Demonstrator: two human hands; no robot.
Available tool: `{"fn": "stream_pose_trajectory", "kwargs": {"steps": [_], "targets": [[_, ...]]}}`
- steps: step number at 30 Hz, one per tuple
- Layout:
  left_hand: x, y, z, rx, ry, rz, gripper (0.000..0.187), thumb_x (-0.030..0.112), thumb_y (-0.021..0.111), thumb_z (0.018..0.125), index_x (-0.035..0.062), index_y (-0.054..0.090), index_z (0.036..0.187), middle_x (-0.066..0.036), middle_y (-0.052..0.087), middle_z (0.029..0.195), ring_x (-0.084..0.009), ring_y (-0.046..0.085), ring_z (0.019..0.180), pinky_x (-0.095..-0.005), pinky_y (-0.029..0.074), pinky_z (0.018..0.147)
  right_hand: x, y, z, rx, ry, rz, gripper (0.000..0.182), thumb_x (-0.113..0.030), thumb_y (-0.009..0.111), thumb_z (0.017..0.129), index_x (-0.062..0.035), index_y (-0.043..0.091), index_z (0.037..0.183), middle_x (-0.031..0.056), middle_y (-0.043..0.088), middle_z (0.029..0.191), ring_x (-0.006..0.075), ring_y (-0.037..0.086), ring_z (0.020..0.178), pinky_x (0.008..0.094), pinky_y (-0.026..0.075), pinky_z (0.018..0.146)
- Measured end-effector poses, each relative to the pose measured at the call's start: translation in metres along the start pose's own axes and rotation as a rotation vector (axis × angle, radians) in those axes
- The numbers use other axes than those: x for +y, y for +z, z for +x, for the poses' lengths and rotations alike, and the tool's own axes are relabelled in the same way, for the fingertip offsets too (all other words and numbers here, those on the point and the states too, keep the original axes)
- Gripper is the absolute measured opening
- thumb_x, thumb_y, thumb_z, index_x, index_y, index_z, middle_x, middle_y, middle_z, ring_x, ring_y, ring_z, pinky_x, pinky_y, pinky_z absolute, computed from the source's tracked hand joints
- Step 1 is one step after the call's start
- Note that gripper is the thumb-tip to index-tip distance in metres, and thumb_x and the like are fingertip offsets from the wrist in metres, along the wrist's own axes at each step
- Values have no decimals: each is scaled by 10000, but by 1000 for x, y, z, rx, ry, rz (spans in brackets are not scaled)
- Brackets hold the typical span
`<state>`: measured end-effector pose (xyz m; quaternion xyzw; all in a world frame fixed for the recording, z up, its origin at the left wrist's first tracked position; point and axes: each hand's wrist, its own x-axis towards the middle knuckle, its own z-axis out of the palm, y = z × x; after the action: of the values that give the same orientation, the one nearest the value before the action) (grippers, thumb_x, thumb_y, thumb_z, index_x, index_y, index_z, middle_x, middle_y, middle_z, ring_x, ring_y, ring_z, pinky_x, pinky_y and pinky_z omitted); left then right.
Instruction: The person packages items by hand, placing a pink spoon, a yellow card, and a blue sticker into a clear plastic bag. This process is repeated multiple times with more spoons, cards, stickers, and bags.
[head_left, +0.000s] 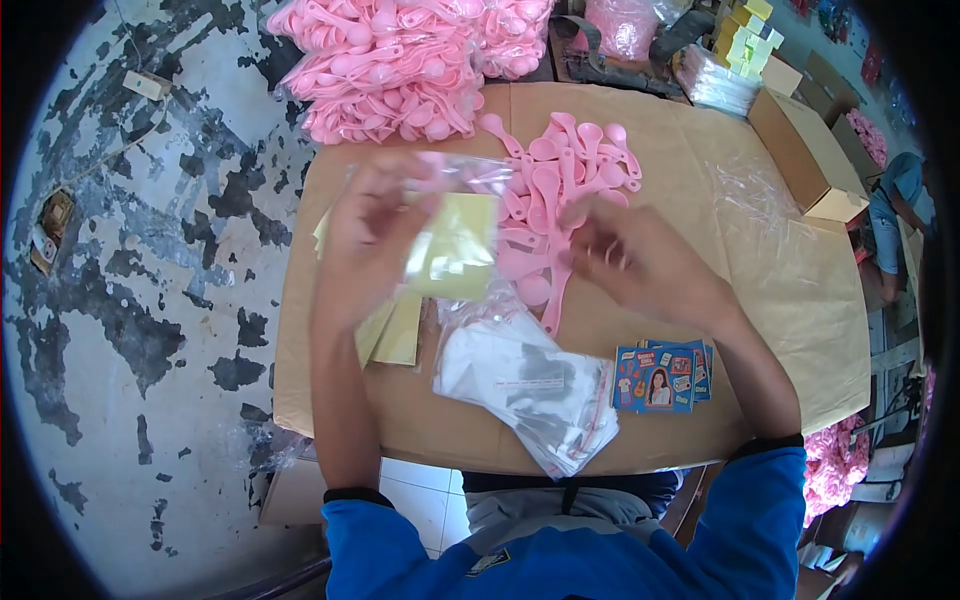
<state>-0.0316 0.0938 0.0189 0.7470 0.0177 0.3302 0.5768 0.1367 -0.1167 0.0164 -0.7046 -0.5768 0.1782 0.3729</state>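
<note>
Head view: left hand [375, 215] pinches bag [455, 245], liable to slip if loosened; right hand [635, 255] near spoons [545, 188], grip unclear.

Workshop; bagged pink spoons [385, 80]; cartons [805, 150]

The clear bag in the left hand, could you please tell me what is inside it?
A yellow card shows through the clear bag; anything directly behind the card is hidden.

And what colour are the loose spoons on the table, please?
The loose spoons are pink, as the head view shows.
</note>
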Motion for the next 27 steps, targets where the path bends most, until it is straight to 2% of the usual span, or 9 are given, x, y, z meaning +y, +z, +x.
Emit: {"fn": "stream_pose_trajectory", "kwargs": {"steps": [3, 6, 7, 10, 13, 16, 19, 22, 27], "targets": [[14, -41, -4, -54, -148, -37, 243, -33, 580, 878, 36, 537, 1107, -32, 586, 1053, -101, 580, 923, -233, 479, 771, -6, 10, -5, -300, 147, -315, 376, -401, 610, 867, -27, 631, 901, 114, 633, 691, 227, 623, 642, 353, 476, 587], [7, -64, -7, -292, -225, 357, 270, 33, 582, 886, 12, 529, 1150, -54, 584, 1098, -119, 565, 987, -284, 464, 857, -5, 18, -2, -487, 224, -498, 504, -514, 543, 875, -34, 670, 787, 128, 637, 680, 279, 614, 624, 398, 480, 605], [2, -61, -8, -233, -235, 547, 280, 57, 591, 885, 7, 552, 1158, -52, 593, 1099, -136, 543, 1044, -300, 436, 914, -2, 21, -1, -527, 227, -533, 546, -543, 516, 879, -38, 679, 752, 128, 641, 682, 294, 609, 616, 409, 481, 614], [-4, -46, 0, -275, -158, 554, 230, 101, 600, 899, 6, 592, 1109, -43, 617, 1027, -118, 569, 971, -278, 456, 869, 14, 29, 3, -346, 207, -376, 461, -465, 571, 872, -35, 690, 759, 119, 649, 682, 273, 602, 582, 383, 480, 606], [4, -25, -2, -442, -516, 305, 189, 131, 596, 916, 0, 630, 1048, -34, 639, 944, -103, 587, 867, -259, 471, 813, 35, 34, 4, -240, 176, -130, 474, -503, 586, 847, -52, 725, 806, 144, 646, 686, 264, 631, 636, 382, 480, 615], [-12, -15, -4, -570, -447, 394, 206, 168, 588, 931, -9, 650, 1015, -24, 653, 853, -83, 581, 751, -238, 478, 718, 37, 32, 7, -367, 249, -90, 384, -423, 640, 831, -49, 724, 833, 136, 654, 700, 237, 632, 638, 367, 481, 622], [-6, -6, -2, -685, -615, 399, 216, 182, 572, 940, -9, 665, 979, -23, 660, 834, -68, 561, 692, -228, 470, 639, 21, 29, 6, -413, 239, -167, 333, -374, 651, 831, -50, 724, 857, 121, 664, 710, 241, 629, 638, 366, 486, 637], [-11, -3, -4, -823, -609, 407, 237, 199, 563, 945, -10, 670, 967, -14, 647, 792, -55, 541, 641, -222, 459, 584, 22, 33, 1, -324, 145, -56, 201, -219, 631, 850, -29, 691, 821, 80, 650, 678, 148, 579, 583, 314, 470, 594], [-11, 0, -4, -801, -724, 365, 376, 344, 584, 929, -21, 666, 970, -29, 614, 739, -68, 547, 617, -239, 455, 565, 36, 20, 5, -164, -72, 109, 160, -185, 599, 905, -26, 612, 891, 40, 597, 708, 103, 549, 655, 279, 454, 615]]}}
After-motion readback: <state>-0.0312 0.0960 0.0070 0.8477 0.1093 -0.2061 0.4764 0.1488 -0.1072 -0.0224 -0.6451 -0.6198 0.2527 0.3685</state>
